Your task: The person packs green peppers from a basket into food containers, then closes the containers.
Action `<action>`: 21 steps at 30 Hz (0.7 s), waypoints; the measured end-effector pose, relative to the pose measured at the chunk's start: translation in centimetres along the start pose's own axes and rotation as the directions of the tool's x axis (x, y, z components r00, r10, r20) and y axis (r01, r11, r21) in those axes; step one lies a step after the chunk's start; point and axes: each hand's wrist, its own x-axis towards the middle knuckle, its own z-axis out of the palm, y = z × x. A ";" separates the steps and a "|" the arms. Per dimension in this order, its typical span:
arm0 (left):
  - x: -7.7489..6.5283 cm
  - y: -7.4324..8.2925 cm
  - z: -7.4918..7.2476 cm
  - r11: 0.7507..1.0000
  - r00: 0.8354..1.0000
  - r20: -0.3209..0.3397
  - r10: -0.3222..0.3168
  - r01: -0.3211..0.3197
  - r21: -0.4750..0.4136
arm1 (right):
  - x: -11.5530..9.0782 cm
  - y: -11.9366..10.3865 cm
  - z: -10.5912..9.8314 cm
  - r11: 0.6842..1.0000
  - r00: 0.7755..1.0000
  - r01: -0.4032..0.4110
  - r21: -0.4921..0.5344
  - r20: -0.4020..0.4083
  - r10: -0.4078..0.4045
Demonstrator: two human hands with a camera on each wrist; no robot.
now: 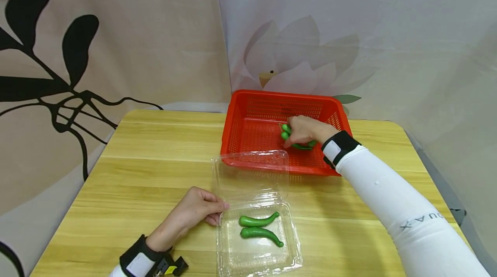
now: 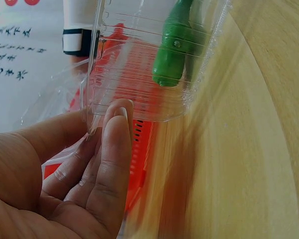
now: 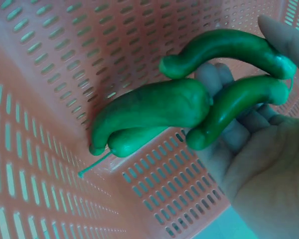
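My left hand (image 1: 199, 206) pinches the left edge of a clear plastic clamshell box (image 1: 252, 264) near its hinge. The box lies with its lid (image 1: 252, 177) folded back, and two green peppers (image 1: 262, 234) rest side by side inside. Down in a red perforated basket (image 1: 252, 128), my right hand (image 1: 304, 130) holds green peppers between thumb and fingers. The right wrist view shows one curved pepper (image 3: 229, 47) against the thumb and another pepper (image 3: 239, 107) over the fingers. Two more, a thick pepper (image 3: 149, 112) and a partly hidden one with a stem (image 3: 134, 141), lie beside them.
The basket stands at the back of the wood-grain table (image 1: 155, 160), before a printed cloth backdrop (image 1: 174, 31). The folded-back lid overlaps the basket's front left rim in the head view. A small black device (image 1: 171, 266) sits at the left wrist.
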 end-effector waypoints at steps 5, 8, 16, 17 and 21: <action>0.0 0.1 0.0 1.000 1.000 -0.002 -0.001 0.001 0.001 | -0.1 -0.2 -0.1 0.999 1.000 0.021 0.041 -0.022 -0.020; 0.0 0.0 0.0 1.000 1.000 -0.001 -0.001 0.001 0.000 | -0.2 -0.3 -0.4 0.998 0.999 0.032 0.061 -0.043 -0.030; -0.2 0.1 0.0 1.000 1.000 0.000 0.002 -0.002 -0.007 | -1.0 -1.1 -1.3 0.996 0.995 0.067 0.052 -0.074 -0.063; -0.2 0.1 0.0 1.000 1.000 0.000 0.000 0.000 -0.008 | -1.1 -1.2 -1.4 0.996 0.995 0.072 0.045 -0.079 -0.069; -0.3 0.2 0.0 1.000 1.000 -0.001 -0.006 0.005 -0.010 | -1.7 -1.9 -2.1 0.995 0.990 0.095 0.025 -0.105 -0.092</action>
